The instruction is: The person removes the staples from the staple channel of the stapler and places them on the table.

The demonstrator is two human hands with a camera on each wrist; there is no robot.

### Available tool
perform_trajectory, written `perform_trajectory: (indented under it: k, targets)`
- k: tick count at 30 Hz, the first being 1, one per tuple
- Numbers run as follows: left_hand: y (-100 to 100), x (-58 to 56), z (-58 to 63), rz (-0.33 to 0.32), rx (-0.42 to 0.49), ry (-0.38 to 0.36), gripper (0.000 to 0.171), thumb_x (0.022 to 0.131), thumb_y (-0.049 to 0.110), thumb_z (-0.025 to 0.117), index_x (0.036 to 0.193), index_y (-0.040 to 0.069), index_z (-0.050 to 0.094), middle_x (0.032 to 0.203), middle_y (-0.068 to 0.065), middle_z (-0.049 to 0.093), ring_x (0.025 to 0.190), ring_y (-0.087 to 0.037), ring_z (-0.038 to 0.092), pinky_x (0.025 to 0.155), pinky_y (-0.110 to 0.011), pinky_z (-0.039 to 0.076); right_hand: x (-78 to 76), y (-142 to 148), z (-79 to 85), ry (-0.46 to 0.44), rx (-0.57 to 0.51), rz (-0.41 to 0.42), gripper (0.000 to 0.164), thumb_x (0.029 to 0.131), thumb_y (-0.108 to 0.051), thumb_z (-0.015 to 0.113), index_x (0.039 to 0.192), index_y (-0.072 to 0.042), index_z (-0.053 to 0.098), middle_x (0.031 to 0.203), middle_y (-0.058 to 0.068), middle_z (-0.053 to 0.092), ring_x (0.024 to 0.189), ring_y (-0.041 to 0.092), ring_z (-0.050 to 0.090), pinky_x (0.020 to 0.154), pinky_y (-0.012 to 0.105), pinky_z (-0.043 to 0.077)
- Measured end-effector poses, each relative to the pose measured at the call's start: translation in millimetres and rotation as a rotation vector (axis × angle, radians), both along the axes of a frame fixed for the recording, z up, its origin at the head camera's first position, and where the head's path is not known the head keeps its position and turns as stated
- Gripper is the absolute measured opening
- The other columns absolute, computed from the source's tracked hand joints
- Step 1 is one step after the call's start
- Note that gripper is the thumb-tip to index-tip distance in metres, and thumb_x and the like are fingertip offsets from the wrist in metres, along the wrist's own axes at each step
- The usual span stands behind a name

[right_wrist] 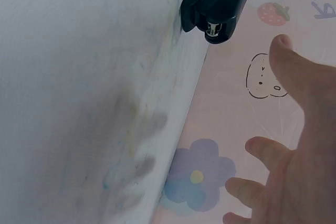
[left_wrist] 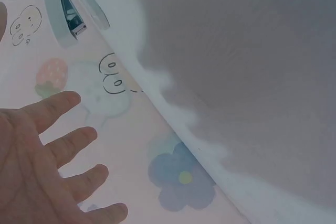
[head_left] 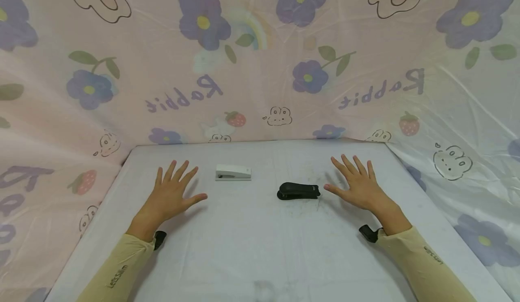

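A white stapler lies on the white-covered table, to the right of my left hand. That hand is spread with straight fingers and holds nothing. Nearer the middle sits a black stapler, its right end close to the thumb of my right hand. My right hand is also spread and grips nothing. In the left wrist view the white stapler shows at the top, beyond the fingers. The right wrist view has the black stapler at the top, above the right thumb.
The table is covered in white cloth with faint stains near the black stapler. A patterned curtain with flowers and rabbits hangs behind the table and along both sides. Small black wrist devices sit at both sleeve cuffs.
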State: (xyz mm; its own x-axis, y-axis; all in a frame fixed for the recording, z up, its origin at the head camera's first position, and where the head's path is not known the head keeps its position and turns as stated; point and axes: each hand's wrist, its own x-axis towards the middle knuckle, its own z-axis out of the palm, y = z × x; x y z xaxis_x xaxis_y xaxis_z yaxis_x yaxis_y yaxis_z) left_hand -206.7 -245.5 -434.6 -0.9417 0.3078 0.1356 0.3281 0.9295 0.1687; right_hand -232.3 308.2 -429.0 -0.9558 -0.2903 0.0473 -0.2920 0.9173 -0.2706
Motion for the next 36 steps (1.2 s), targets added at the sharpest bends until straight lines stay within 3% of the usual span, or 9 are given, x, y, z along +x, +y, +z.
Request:
perform_trajectory:
  k: [8,17,23,36]
  targets:
    - [17,-0.4,2.8,-0.051,0.001,0.018,0.094,0.097,0.066,0.067,0.165,0.009,0.040,0.173,-0.024,0.026,0.161,-0.052,0.012,0.123,-0.076,0.005,1.1,-2,0.6,0.018,-0.008,0.019,0.096,0.100,-0.069,0.061,0.173,-0.021,0.021,0.178,0.020,0.009,0.162,0.052,-0.002,0.122,0.072,-0.013]
    - [56,-0.7,-3.2,-0.170,0.007,0.037,0.095,0.097,0.073,0.063,0.165,0.011,0.040,0.174,-0.019,0.028,0.163,-0.045,0.015,0.125,-0.073,0.008,2.3,-18,-5.9,0.060,-0.030,0.092,0.095,0.099,-0.069,0.064,0.173,-0.024,0.023,0.179,0.017,0.013,0.164,0.047,0.002,0.124,0.072,-0.008]
    - [80,-1.5,1.4,-0.239,0.012,0.086,0.094,0.096,0.073,0.064,0.164,0.011,0.044,0.173,-0.017,0.033,0.163,-0.042,0.020,0.127,-0.069,0.011,0.7,-33,-6.0,0.069,-0.041,0.136,0.095,0.098,-0.070,0.064,0.173,-0.028,0.022,0.179,0.014,0.014,0.165,0.042,0.001,0.126,0.069,-0.007]
    - [134,-16.3,3.2,-0.377,-0.024,0.019,0.097,0.097,0.075,0.060,0.167,0.012,0.038,0.175,-0.013,0.030,0.163,-0.037,0.023,0.131,-0.055,0.013,3.4,-51,-8.6,0.089,-0.073,0.198,0.096,0.097,-0.065,0.070,0.171,-0.023,0.027,0.178,0.015,0.019,0.164,0.044,0.008,0.127,0.069,-0.001]
